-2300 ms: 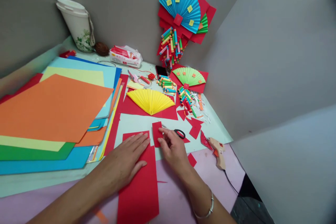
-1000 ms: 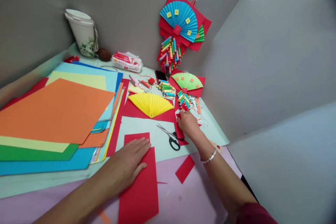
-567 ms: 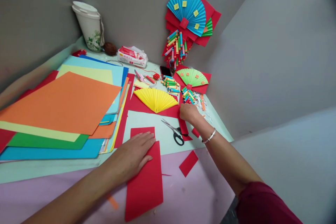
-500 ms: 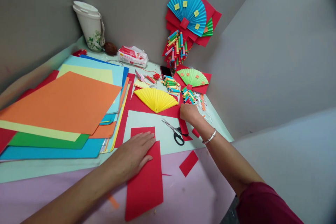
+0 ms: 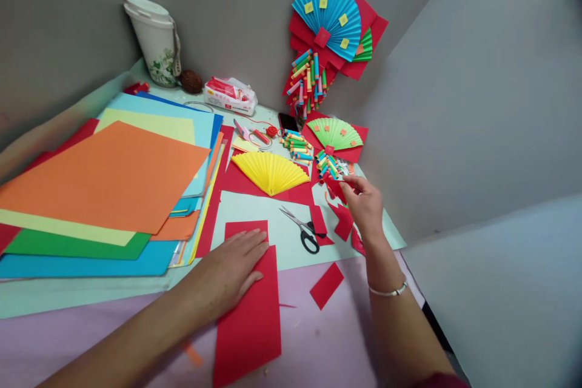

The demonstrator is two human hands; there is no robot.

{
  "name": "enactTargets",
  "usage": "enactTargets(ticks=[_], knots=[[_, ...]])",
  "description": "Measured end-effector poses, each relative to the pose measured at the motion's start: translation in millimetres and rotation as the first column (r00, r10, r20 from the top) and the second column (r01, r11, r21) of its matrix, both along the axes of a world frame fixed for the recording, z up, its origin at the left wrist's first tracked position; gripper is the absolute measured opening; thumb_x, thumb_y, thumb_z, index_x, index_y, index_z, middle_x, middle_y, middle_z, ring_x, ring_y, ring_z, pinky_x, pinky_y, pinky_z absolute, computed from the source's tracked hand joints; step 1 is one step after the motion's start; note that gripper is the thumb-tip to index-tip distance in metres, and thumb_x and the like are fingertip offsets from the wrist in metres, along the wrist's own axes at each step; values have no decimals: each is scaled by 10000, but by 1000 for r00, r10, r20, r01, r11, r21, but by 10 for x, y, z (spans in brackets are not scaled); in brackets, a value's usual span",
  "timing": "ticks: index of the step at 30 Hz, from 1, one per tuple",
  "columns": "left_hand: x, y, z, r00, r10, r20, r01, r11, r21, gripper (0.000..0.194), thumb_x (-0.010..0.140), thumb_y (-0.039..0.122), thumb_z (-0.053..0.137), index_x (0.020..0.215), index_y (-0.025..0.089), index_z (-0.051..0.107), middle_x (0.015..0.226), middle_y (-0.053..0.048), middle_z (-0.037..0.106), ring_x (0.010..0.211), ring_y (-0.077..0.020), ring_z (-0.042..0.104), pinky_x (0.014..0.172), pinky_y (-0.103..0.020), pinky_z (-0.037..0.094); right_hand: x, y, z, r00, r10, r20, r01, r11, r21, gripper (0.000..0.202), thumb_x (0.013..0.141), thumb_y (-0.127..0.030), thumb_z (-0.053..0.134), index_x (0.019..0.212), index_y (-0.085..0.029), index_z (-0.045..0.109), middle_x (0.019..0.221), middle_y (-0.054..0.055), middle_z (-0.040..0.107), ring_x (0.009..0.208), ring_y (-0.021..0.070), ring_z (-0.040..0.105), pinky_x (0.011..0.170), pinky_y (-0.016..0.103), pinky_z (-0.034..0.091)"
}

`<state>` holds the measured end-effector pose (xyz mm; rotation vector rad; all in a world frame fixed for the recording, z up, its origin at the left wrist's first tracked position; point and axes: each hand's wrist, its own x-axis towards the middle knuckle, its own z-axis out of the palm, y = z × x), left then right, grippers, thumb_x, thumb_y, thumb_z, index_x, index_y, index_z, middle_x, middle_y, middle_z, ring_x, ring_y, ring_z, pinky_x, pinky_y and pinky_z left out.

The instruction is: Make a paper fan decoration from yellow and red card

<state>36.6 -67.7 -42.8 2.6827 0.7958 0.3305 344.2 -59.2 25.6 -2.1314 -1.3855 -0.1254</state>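
My left hand (image 5: 234, 267) lies flat with its fingers stretched over a folded red paper (image 5: 254, 321) at the table's front. My right hand (image 5: 364, 203) pinches a small red paper piece (image 5: 335, 188) between thumb and fingers, at the right side of the table. Beneath it are more red scraps (image 5: 343, 221). Black-handled scissors (image 5: 305, 231) lie between the hands, partly under a red strip (image 5: 317, 219). Beyond them a yellow pleated fan (image 5: 271, 173) rests on red paper. A red rectangle (image 5: 327, 285) lies in front of the scissors.
Coloured sheets (image 5: 109, 176) are stacked at left. A white cup (image 5: 154, 39), a tissue pack (image 5: 230, 96) and a phone (image 5: 288, 122) stand or lie along the back. Paper rolls (image 5: 297, 147) and a green fan (image 5: 335, 133) lie behind; a blue-fan decoration (image 5: 330, 18) hangs above.
My right hand has moved right and toward me, and a red piece now shows in its fingers. More red scraps are uncovered beneath it. My left hand stays on the folded paper.
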Motion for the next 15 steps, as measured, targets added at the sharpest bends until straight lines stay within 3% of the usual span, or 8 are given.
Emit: enactTargets(ticks=[1,3,5,7,10,15], knots=[[-1,-2,-5,1000,2,5,-2,1000,-4,452,918,222,512,1360,137,563,1450,-141,525,1342,-320,471,1087,-501,420,-28,-70,-31,969,42,-243,-8,990,142,294,870,-412,569,1052,-198,654,872,53,700,744,182,638,653,288,480],[-4,-7,-15,1000,8,10,-8,1000,-13,453,915,216,516,1358,137,565,1447,-142,529,1339,-322,474,1088,-503,419,-145,-194,-123,752,169,-637,24,959,283,326,759,-436,705,973,-200,637,753,-4,665,597,134,589,562,254,463],[-6,-10,-28,1000,15,20,-15,1000,-19,452,912,217,520,1354,141,568,1445,-141,532,1337,-323,478,1087,-504,419,-326,-288,-237,519,216,-827,-6,968,249,342,703,-411,763,939,-205,626,665,-45,620,504,96,532,500,223,436],[-7,-10,-42,999,20,44,-19,1000,-18,445,907,217,526,1344,150,578,1440,-140,538,1331,-319,486,1088,-503,416,-528,-346,-346,373,213,-903,-80,977,198,358,688,-382,783,956,-201,630,616,-58,598,499,89,535,479,200,421],[-2,-1,-50,997,14,74,-13,1000,-17,438,897,212,538,1329,155,589,1428,-142,553,1321,-312,500,1091,-493,414,-778,-381,-478,325,174,-930,-191,975,116,358,687,-371,783,959,-185,643,603,-54,597,491,83,539,464,188,419],[4,13,-26,998,10,64,-8,999,-42,450,885,197,552,1333,163,579,1417,-137,569,1325,-295,498,1098,-466,409,-951,-375,-626,406,174,-897,-308,950,45,321,720,-386,734,946,-176,643,677,-26,625,480,88,542,455,213,449]])
